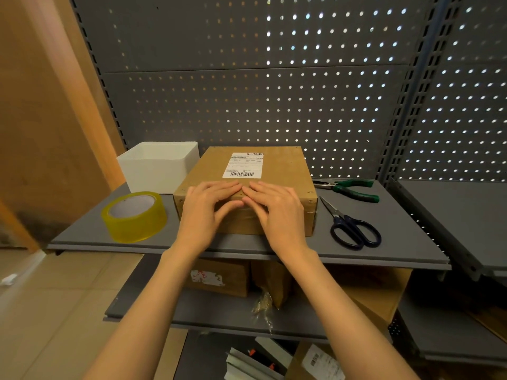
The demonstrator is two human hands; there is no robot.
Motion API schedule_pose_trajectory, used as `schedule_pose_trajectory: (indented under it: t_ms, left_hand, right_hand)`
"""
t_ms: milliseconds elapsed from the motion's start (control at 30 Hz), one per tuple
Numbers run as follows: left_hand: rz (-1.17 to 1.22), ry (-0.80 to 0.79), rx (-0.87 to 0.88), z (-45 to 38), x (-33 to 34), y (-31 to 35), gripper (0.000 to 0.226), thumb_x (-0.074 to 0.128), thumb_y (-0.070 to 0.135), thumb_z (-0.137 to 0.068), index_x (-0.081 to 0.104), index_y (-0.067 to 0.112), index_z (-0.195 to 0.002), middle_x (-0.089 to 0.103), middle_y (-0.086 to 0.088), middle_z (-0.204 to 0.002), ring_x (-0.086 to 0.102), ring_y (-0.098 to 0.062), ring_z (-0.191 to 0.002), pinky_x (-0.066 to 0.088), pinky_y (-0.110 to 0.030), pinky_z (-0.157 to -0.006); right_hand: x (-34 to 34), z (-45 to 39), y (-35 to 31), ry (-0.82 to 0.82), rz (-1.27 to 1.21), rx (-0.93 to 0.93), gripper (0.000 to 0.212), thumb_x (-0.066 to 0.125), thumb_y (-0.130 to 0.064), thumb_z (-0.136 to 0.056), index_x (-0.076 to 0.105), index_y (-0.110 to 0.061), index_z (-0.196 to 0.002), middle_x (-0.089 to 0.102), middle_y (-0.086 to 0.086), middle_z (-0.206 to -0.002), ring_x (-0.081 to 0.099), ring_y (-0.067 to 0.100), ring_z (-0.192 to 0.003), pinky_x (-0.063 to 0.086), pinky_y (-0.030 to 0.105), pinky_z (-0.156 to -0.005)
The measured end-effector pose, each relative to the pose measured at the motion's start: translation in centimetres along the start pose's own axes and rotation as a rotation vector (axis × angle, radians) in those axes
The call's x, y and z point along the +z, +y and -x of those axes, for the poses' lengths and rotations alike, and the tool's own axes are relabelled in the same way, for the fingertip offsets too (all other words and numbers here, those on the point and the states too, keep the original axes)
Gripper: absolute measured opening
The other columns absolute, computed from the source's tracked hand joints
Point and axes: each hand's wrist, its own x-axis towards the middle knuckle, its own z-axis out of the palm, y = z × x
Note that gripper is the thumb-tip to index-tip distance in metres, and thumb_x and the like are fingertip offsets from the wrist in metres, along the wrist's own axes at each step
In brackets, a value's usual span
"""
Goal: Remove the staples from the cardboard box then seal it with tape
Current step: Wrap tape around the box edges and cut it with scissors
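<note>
Both hands, left hand (204, 207) and right hand (277, 208), press flat with straight fingers on the brown cardboard box's (277, 165) near top edge, gripping nothing

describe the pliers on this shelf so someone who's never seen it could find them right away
On the grey shelf, look right of the cardboard box, toward the pegboard wall. The pliers lie flat there, behind the scissors. Their green handles set them apart; the scissors' handles are dark loops.
</note>
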Motion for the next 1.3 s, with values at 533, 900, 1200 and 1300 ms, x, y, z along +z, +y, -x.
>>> schedule_pose_trajectory:
  t_ms: [533,900,1200,1300]
  left_hand:
    - [0.125,0.030,-0.073,0.1,0.1,1.1,0.029,0.063,0.022,-0.086,0.065,0.021,-0.115,0.064,0.008,-0.118,0.048,-0.015,-0.122,0.029,-0.035,-0.103]
    - [0.298,0.141,-0.168,0.7,-0.1,2.4,0.025,0.072,0.011,-0.077,0.070,0.012,-0.102,0.068,0.004,-0.100,0.057,-0.016,-0.113,0.042,-0.043,-0.102]
    - [0.276,0.519,-0.504,3.5,1.7,3.2,0.051,0.072,0.031,-0.078,0.054,0.019,-0.124,0.050,0.000,-0.131,0.035,-0.005,-0.120,0.030,-0.023,-0.098]
    - [0.392,0.629,-0.704,3.0,1.9,3.4,0.066,0.069,0.038,-0.080,0.039,0.022,-0.136,0.040,0.001,-0.139,0.030,-0.007,-0.126,0.029,-0.026,-0.100]
  right_hand:
    - [-1.2,0.1,0.9,-0.174,0.040,-0.136,0.040,0.057,-0.013,-0.091,0.052,-0.010,-0.130,0.054,0.007,-0.134,0.046,0.019,-0.129,0.029,0.031,-0.107]
    - [-1.1,2.6,0.7,-0.196,0.460,-0.220,0.053,0.037,-0.029,-0.100,0.021,-0.009,-0.146,0.022,0.011,-0.154,0.014,0.023,-0.143,0.006,0.042,-0.116]
    - [-5.7,2.7,4.8,0.001,-0.505,0.738,0.064,0.042,-0.052,-0.092,0.025,-0.022,-0.146,0.028,0.000,-0.152,0.025,0.017,-0.139,0.023,0.036,-0.111]
    - [-5.5,2.5,5.6,-0.107,-0.621,0.841,0.072,0.043,-0.058,-0.089,0.021,-0.022,-0.148,0.027,0.000,-0.153,0.027,0.020,-0.139,0.025,0.039,-0.110]
